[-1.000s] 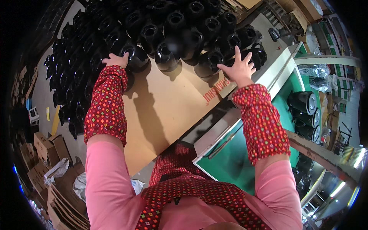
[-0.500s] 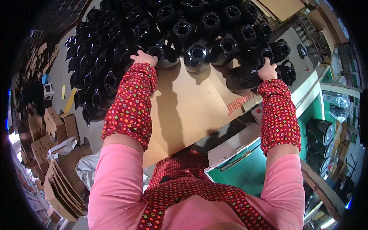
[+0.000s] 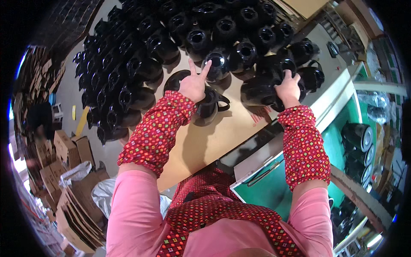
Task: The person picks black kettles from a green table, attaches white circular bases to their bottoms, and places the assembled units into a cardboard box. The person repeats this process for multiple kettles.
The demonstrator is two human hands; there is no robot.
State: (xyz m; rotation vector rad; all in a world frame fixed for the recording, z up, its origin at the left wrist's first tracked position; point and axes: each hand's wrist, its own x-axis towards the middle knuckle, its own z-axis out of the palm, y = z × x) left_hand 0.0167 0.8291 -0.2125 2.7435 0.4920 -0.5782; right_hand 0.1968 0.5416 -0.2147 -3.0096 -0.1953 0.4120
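Observation:
Many glossy black jugs with round mouths and handles stand close together on a cardboard-covered table. My left hand (image 3: 193, 87) is over two of them, with two fingers spread forward and the others hidden. One black jug (image 3: 207, 113), its looped handle facing right, sits just under this hand; the other black jug (image 3: 173, 80) shows on its left. On the right, my right hand (image 3: 289, 89) grips the top of a dark jug, fingers pointing away from me. Another black jug (image 3: 256, 92) lies on its side against it. What my hidden fingers touch cannot be made out.
The cardboard sheet (image 3: 184, 156) reaches the table's near edge. A green-topped surface (image 3: 274, 188) with a white rim adjoins at right, bearing black round pots (image 3: 357, 137) farther right. Folded cartons (image 3: 77, 222) and boxes (image 3: 64, 145) stack at left.
My left hand has moved right and nearer me, and the jugs beneath it have come away from the cluster. My right hand has shifted slightly left in view, staying by the same jugs.

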